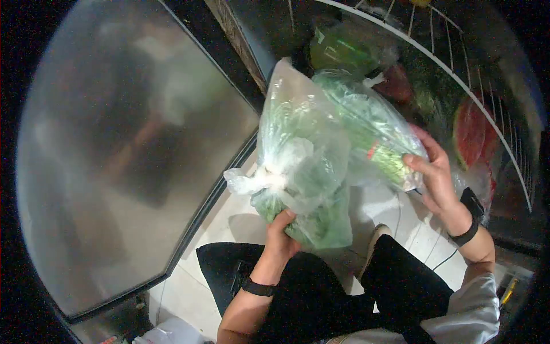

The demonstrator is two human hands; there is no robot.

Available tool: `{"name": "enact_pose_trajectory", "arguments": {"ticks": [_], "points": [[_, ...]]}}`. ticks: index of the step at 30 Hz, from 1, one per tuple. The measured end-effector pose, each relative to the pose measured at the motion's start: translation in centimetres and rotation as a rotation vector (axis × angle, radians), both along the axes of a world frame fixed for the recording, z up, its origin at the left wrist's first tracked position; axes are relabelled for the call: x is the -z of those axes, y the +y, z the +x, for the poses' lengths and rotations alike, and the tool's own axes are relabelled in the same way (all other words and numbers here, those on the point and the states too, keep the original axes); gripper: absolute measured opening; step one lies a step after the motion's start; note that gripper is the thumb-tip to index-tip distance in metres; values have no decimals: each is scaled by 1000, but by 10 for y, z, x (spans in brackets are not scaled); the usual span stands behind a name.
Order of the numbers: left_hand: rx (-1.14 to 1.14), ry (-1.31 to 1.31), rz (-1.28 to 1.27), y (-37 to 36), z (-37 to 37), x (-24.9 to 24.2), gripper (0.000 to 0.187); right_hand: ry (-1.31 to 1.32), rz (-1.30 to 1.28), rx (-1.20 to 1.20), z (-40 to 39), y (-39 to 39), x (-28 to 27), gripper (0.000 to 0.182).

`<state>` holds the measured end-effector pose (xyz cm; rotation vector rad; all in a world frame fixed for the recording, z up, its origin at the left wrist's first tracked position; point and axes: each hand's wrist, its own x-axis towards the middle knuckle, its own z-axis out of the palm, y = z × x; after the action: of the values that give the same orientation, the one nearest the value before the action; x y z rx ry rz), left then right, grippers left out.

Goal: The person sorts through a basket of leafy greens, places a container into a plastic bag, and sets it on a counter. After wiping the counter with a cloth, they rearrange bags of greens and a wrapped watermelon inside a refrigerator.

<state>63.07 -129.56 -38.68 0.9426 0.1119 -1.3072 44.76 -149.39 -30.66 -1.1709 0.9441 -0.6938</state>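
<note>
My left hand [281, 236] grips the lower part of a knotted clear plastic bag [323, 209] with leafy green vegetables inside. The bag's white twisted knot sticks out to the left. In my right hand [434, 171] is the near end of a second clear bag [366, 117], with thumb on top. Through its plastic show pale green stems, bound by a red band [372, 150], and darker leaves further up. The two bags lie side by side and overlap in the middle of the view. Both are held above the floor, at the fridge opening.
A fogged fridge door [132, 172] stands open on the left. At the upper right, a white-edged wire shelf [435, 54] curves over cut watermelon [472, 135] and another bag of greens [341, 49]. White tiles [195, 264] cover the floor; a plastic bag [169, 332] lies at bottom left.
</note>
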Motion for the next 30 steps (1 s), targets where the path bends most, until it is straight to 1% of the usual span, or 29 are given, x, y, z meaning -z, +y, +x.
{"name": "enact_pose_trajectory", "arguments": {"ticks": [2,4,6,8,9,12,13,15,16,17,18,19,20,21,22,23,24,25,26,28,29,30], "points": [[-16,10,16,-3,2,4,54,-10,-6,23,-5,-4,-3,55],[-32,23,29,-5,3,5,54,-86,43,36,-7,-2,-19,56],[-59,-91,31,-7,2,4,53,-69,31,36,-7,3,-33,56],[-53,-79,44,-8,1,4,52,-90,-14,139,-7,9,-53,62],[-50,-64,55,-8,0,6,50,-85,-17,141,-10,10,-51,62],[-41,-67,7,-12,-6,7,46,11,-283,99,-21,16,-40,66],[-31,-58,-4,-10,-7,5,46,52,-450,-20,-16,21,-39,63],[72,-20,60,-9,-13,0,45,254,-744,-290,-7,33,-21,68],[121,-156,-50,-10,-18,0,50,223,-712,-388,10,44,-14,72],[128,-95,-1,-10,-21,-1,55,292,-797,-483,20,51,2,72],[137,-35,56,-9,-23,-1,61,296,-527,-683,28,55,-6,71],[157,-18,50,-4,-26,0,61,254,-567,-638,37,68,6,68],[85,92,-110,4,-23,8,61,272,-564,-633,47,81,19,68],[15,197,-260,7,-22,10,62,289,-729,-590,52,90,26,67],[29,206,-252,7,-20,7,62,303,-891,-543,53,95,33,67],[-2,79,-138,5,-19,3,63,313,-878,-535,54,95,35,67],[-30,-48,-28,3,-16,3,65,209,-868,-584,54,91,31,60],[122,-306,-90,11,-6,15,71,103,-861,-633,54,84,27,53],[130,-296,-91,8,-4,15,71,115,-857,-629,51,71,20,53],[-106,-117,-16,1,-3,7,59,-4,-594,-663,46,25,4,32],[-143,-130,15,2,-2,9,59,-17,-801,-397,47,-9,12,18],[-148,-117,7,3,-4,12,59,147,-716,-208,48,-50,23,17]]}}
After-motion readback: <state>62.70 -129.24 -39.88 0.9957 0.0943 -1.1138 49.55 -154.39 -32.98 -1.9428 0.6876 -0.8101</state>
